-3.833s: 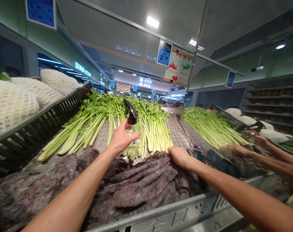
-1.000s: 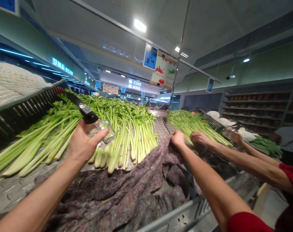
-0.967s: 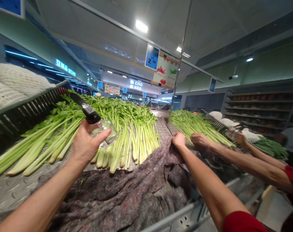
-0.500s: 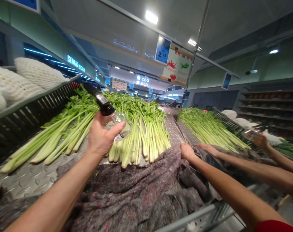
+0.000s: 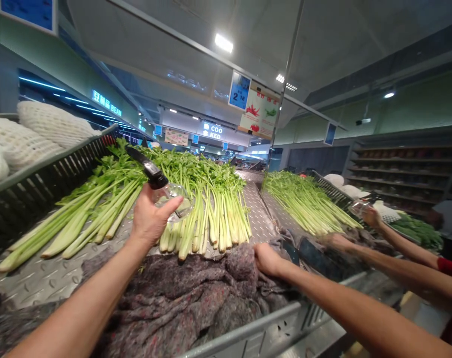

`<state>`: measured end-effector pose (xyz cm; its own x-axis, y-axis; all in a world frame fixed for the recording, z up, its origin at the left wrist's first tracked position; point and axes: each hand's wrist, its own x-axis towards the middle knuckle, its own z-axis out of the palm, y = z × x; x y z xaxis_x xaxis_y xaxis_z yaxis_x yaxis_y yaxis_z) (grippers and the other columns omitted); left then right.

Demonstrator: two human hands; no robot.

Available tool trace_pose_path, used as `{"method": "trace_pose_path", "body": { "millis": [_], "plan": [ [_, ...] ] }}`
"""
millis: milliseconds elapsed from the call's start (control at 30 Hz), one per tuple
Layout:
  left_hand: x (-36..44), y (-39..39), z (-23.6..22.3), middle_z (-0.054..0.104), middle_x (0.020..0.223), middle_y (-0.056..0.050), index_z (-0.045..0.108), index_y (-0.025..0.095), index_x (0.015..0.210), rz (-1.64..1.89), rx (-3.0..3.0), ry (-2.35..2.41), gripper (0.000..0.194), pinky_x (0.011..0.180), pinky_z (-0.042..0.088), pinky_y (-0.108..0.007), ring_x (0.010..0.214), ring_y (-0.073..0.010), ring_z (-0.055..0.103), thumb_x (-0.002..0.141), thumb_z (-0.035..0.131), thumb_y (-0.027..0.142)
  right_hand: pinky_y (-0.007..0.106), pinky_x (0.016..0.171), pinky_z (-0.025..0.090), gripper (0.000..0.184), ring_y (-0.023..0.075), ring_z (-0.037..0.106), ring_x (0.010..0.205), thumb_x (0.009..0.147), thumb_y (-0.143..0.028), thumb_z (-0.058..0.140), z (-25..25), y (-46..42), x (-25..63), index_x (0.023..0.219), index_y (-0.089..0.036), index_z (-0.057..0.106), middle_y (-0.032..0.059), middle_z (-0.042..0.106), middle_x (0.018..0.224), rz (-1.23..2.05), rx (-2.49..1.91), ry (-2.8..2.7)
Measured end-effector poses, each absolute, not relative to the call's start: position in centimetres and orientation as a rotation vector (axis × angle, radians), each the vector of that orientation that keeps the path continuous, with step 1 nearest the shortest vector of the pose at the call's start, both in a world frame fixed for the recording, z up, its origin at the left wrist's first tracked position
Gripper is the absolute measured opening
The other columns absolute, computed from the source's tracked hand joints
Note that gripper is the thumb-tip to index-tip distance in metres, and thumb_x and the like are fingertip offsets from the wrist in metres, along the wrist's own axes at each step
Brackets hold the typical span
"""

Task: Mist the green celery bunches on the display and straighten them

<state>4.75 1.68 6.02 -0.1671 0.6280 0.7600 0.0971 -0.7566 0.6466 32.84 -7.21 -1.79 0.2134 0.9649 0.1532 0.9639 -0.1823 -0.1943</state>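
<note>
My left hand [image 5: 151, 219] is closed round a clear spray bottle [image 5: 173, 199] with a black trigger head, tilted to the left over the cut ends of the celery stalks [image 5: 207, 209]. My right hand [image 5: 266, 258] grips the bunched edge of a grey felt cloth [image 5: 196, 293] lying at the front of the metal display tray [image 5: 43, 278]. The celery lies in rows with its leaves pointing away from me.
A mirror panel on the right repeats the celery [image 5: 308, 204] and my arms [image 5: 371, 219]. A black slatted crate wall [image 5: 35, 189] holds white foam-netted produce [image 5: 43, 129] at the left. The counter's metal rim [image 5: 248, 333] runs along the front. Price signs hang overhead.
My right hand has pulled the cloth edge back toward me, off the celery ends, and bunched it up. My left hand keeps the bottle over the stalks.
</note>
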Motion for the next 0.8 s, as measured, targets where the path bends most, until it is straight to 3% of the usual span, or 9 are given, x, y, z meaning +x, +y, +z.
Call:
{"method": "trace_pose_path", "body": {
  "millis": [100, 233, 367, 567, 800],
  "plan": [
    [4.8, 1.7, 6.0, 0.058, 0.093, -0.006, 0.049, 0.020, 0.095, 1.981, 1.745, 0.828, 0.047, 0.080, 0.043, -0.042, 0.084, -0.0243, 0.055, 0.056, 0.063, 0.041, 0.032, 0.077, 0.038, 0.030, 0.0239, 0.053, 0.093, 0.078, -0.013, 0.034, 1.7, -6.8, 35.9, 0.093, -0.011, 0.059, 0.0153, 0.054, 0.105, -0.315, -2.406, -1.666],
    [4.9, 1.5, 6.0, 0.058, 0.095, -0.005, 0.048, 0.020, 0.097, 1.978, 1.760, 0.823, 0.048, 0.080, 0.043, -0.040, 0.085, -0.0226, 0.056, 0.056, 0.062, 0.040, 0.034, 0.077, 0.040, 0.032, 0.0258, 0.055, 0.094, 0.078, -0.008, 0.031, 3.5, -4.7, 39.0, 0.093, -0.006, 0.060, 0.0224, 0.054, 0.101, -0.505, -2.616, -1.459],
    [4.9, 1.5, 6.2, 0.058, 0.094, -0.004, 0.049, 0.020, 0.097, 1.984, 1.766, 0.833, 0.048, 0.081, 0.043, -0.039, 0.086, -0.0219, 0.056, 0.056, 0.063, 0.039, 0.030, 0.075, 0.042, 0.030, 0.0234, 0.058, 0.092, 0.080, -0.010, 0.035, 1.4, -2.7, 39.1, 0.094, -0.006, 0.061, 0.0206, 0.059, 0.094, -0.487, -2.721, -1.435],
    [4.7, 1.6, 6.3, 0.057, 0.092, -0.003, 0.048, 0.021, 0.098, 2.040, 1.710, 0.775, 0.046, 0.080, 0.043, -0.037, 0.086, -0.0207, 0.055, 0.058, 0.062, 0.039, 0.033, 0.073, 0.043, 0.033, 0.0252, 0.058, 0.092, 0.079, -0.005, 0.031, -0.6, -3.0, 37.8, 0.093, -0.004, 0.061, 0.0206, 0.061, 0.094, -0.423, -2.775, -1.590],
    [4.7, 0.9, 6.7, 0.058, 0.088, -0.001, 0.049, 0.021, 0.095, 2.056, 1.651, 0.779, 0.045, 0.080, 0.044, -0.038, 0.083, -0.0207, 0.055, 0.057, 0.063, 0.040, 0.026, 0.071, 0.042, 0.025, 0.0201, 0.059, 0.089, 0.080, -0.023, 0.040, -0.5, -5.7, 33.0, 0.093, -0.015, 0.059, 0.0132, 0.063, 0.092, -0.324, -2.616, -1.904]
  ]
}}
